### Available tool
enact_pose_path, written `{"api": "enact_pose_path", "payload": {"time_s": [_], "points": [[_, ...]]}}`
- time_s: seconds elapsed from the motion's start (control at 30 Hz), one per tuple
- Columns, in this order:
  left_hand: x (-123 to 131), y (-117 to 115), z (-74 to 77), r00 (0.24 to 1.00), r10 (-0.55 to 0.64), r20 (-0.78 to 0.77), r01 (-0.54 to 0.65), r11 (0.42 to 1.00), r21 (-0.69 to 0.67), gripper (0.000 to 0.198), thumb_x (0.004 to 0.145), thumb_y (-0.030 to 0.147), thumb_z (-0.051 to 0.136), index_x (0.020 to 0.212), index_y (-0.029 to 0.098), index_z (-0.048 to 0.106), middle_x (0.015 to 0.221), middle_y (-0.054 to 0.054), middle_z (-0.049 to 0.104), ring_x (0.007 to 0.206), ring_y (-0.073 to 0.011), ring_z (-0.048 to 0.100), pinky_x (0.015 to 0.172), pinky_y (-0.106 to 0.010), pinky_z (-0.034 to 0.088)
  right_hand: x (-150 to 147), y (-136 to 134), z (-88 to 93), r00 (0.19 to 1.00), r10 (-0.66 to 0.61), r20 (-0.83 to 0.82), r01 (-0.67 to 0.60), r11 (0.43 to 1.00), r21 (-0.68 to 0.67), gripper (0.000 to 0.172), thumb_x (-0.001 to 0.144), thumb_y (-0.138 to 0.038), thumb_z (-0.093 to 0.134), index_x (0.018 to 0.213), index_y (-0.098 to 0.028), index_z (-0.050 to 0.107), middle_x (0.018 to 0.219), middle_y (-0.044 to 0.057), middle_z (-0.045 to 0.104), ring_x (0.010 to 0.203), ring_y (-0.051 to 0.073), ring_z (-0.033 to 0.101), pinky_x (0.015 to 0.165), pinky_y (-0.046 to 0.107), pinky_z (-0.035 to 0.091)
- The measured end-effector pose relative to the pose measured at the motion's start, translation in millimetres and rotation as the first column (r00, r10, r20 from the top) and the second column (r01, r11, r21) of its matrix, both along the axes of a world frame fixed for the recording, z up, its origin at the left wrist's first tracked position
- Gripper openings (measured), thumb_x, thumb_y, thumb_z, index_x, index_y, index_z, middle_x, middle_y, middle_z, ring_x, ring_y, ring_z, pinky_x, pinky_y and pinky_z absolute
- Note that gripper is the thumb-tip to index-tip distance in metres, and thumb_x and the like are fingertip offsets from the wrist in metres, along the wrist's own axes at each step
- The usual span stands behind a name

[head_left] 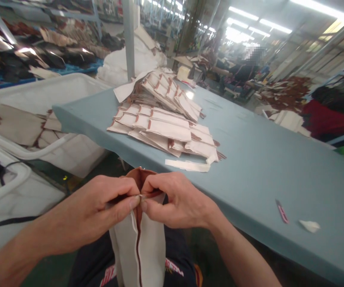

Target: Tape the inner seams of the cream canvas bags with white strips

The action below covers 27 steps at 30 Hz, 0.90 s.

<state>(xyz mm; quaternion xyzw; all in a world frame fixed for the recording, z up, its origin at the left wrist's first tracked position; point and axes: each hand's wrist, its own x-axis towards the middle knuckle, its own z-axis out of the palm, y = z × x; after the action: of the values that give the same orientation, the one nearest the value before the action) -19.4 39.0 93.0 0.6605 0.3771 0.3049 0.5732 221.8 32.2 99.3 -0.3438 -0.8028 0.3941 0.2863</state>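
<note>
A cream and reddish-brown fabric piece [152,247] hangs over my lap, with a dark brown seam line running down its middle. At its upper end, my left hand [112,205] pinches one side of the seam between thumb and fingers. Close against it, my right hand [174,199] pinches the other side, the two thumbs nearly touching. Brown material shows behind the fingertips. Past the hands, stacks of similar cream pieces with brown edges [169,129] lie on the blue-green table. A narrow cream strip [186,165] rests in front of them.
The blue-green table [250,171] stretches away to the right, with a pink cutter [282,212] and a small white scrap [309,226] on it. White bins [79,85] holding fabric stand at the left. A metal post [129,40] rises behind the table; a person [245,71] sits farther back.
</note>
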Motion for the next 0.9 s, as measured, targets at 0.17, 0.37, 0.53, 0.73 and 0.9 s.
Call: {"api": "enact_pose_path", "payload": {"time_s": [0.17,0.37,0.53,0.73,0.9], "points": [[2.1,-5.5,-8.8,0.992,0.031,-0.126,-0.004,0.977,0.211,0.047,0.108,0.051,0.066,0.07,0.023,0.073,0.064,0.002,0.067,0.057,-0.016,0.059,0.053,-0.02,0.044,-7.3,-2.0,1.1,0.996,-0.085,0.02,0.084,0.996,0.041,0.024,0.091,-0.035,0.068,0.079,-0.025,0.05,0.074,-0.005,0.055,0.067,0.013,0.048,0.069,0.028,0.037],[2.4,-20.5,-21.0,0.972,0.128,-0.196,-0.088,0.976,0.198,0.043,0.106,0.044,0.064,0.069,0.023,0.066,0.063,0.005,0.065,0.056,-0.0133,0.058,0.053,-0.018,0.044,-23.4,-16.8,-12.6,0.971,-0.153,0.184,0.13,0.982,0.134,0.033,0.087,-0.035,0.068,0.076,-0.028,0.037,0.069,-0.004,0.054,0.066,0.015,0.044,0.067,0.032,0.033],[-0.5,-19.3,-27.8,0.977,0.101,-0.186,-0.067,0.981,0.182,0.042,0.108,0.046,0.064,0.073,0.023,0.071,0.066,0.006,0.07,0.059,-0.0123,0.061,0.056,-0.017,0.047,-19.1,-15.0,-15.4,0.969,-0.134,0.209,0.138,0.99,-0.003,0.043,0.087,-0.035,0.079,0.074,-0.026,0.04,0.069,-0.007,0.05,0.064,0.013,0.044,0.064,0.029,0.03],[-8.0,-5.5,-24.2,0.969,-0.038,-0.243,0.06,0.995,0.084,0.032,0.105,0.044,0.068,0.087,0.025,0.085,0.079,0.004,0.083,0.07,-0.015,0.072,0.064,-0.017,0.053,-9.1,-2.9,-14.7,0.968,-0.075,0.238,0.094,0.993,-0.068,0.045,0.089,-0.035,0.09,0.076,-0.024,0.048,0.071,-0.009,0.052,0.066,0.011,0.045,0.065,0.027,0.03],[-4.9,-2.4,-32.7,0.933,0.058,-0.354,-0.01,0.991,0.135,0.04,0.104,0.05,0.063,0.077,0.025,0.077,0.072,0.004,0.077,0.065,-0.0158,0.067,0.061,-0.021,0.048,-14.4,-0.7,-26.8,0.955,-0.129,0.266,0.128,0.992,0.024,0.044,0.094,-0.042,0.085,0.076,-0.025,0.048,0.074,-0.004,0.066,0.069,0.014,0.055,0.067,0.029,0.036]]}}
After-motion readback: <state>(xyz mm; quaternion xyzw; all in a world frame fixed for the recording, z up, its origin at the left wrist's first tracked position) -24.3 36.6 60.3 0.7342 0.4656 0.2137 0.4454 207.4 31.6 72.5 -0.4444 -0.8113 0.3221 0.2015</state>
